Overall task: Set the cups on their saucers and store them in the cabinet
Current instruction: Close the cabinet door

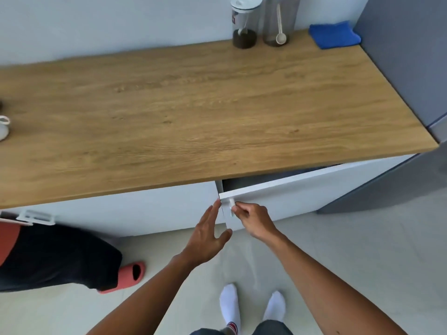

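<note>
Your right hand [251, 220] pinching the small handle [231, 205] of the white cabinet door [302, 194], door ajar under the wooden bench [193, 112], your left hand [208, 234] spread, empty, fingertips at the door's edge, a white cup [3, 128] at the bench's far left edge, partly cut off.

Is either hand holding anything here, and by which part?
The right hand pinches the small white handle of the partly open cabinet door near its top corner. The left hand is open beside the door's edge, holding nothing.
</note>
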A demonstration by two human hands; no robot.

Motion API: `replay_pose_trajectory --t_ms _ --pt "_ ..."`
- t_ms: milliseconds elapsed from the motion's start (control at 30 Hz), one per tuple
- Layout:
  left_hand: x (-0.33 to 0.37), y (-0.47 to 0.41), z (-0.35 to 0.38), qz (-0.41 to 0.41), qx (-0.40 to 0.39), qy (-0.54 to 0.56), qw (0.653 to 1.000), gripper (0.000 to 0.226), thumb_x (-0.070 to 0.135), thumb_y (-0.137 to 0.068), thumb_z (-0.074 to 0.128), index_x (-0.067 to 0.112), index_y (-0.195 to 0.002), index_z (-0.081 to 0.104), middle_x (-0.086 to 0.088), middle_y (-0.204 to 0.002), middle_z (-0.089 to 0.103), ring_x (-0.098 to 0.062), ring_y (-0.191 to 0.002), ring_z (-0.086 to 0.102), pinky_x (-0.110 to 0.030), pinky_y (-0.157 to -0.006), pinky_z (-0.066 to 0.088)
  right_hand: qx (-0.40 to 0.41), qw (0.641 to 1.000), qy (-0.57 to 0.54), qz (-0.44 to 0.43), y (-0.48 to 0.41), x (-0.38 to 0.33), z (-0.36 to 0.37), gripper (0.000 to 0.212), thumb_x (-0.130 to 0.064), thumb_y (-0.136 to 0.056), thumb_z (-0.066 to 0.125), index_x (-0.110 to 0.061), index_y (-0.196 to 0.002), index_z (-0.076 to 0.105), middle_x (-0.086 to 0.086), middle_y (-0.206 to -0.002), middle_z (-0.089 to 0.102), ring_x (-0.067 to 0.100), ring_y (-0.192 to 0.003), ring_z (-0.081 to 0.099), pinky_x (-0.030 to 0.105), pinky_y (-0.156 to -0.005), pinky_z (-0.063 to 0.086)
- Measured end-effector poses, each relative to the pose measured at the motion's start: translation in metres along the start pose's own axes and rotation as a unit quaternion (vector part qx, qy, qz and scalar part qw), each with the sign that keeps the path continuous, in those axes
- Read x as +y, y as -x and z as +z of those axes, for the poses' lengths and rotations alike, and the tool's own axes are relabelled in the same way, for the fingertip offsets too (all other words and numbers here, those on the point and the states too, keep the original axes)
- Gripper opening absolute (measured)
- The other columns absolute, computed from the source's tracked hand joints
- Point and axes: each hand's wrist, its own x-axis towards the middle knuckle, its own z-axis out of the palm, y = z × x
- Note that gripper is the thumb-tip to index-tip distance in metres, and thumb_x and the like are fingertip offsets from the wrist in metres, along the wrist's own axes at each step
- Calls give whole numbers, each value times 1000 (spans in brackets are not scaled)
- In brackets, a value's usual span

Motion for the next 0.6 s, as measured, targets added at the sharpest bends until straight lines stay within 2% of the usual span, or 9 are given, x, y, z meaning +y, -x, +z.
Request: replay_pose_trajectory --t_ms 100,167,300,400,500,600 --pt "-5 -15 -4 -8 2 8 1000 81 50 -94 54 30 -157 8 21 -160 8 -11 -152 10 -34 -121 18 4 1000 1 -4 -21 -7 -4 33 -40 -102 48 -15 -96 69 -11 -59 53 5 -57 49 18 -55 36" --pt "-6 -22 -4 -16 9 18 1000 82 50 -94 55 30 -157 8 23 -159 7 -12 -152 9 -34 -121 17 7 1000 1 -8 -33 -9 -6 36 -42 -102 47 -15 -94 69 -9 -57 51 6 -56 47 22 -57 36" --pt "-7 -32 -4 -36 19 25 999 82 50 -95 54 29 -157 6 15 -163 8 -13 -152 7 -37 -122 15 8 1000 -9 -15 -45 -12 -10 34 -44 -101 48 -19 -90 68 -10 -56 50 4 -54 45 19 -54 33" --pt "-5 -38 -4 -39 22 29 999 84 55 -93 51 30 -157 4 12 -164 8 -14 -152 7 -38 -122 15 6 1000 -9 -28 -52 -13 -12 33 -43 -101 49 -20 -83 64 -10 -55 49 5 -54 43 22 -55 33" --pt "-2 -43 -4 -40 24 31 998 85 57 -91 49 31 -157 2 12 -164 8 -14 -152 7 -39 -122 15 3 1000 -12 -27 -56 -13 -13 29 -42 -101 50 -28 -77 58 -11 -54 48 4 -53 43 22 -56 34" --pt "-4 -45 -3 -33 30 32 999 84 54 -92 51 31 -157 3 13 -164 8 -14 -152 7 -39 -122 15 -3 999 -21 -25 -57 -12 -13 26 -43 -100 51 -28 -81 61 -14 -57 51 2 -56 46 22 -59 36"
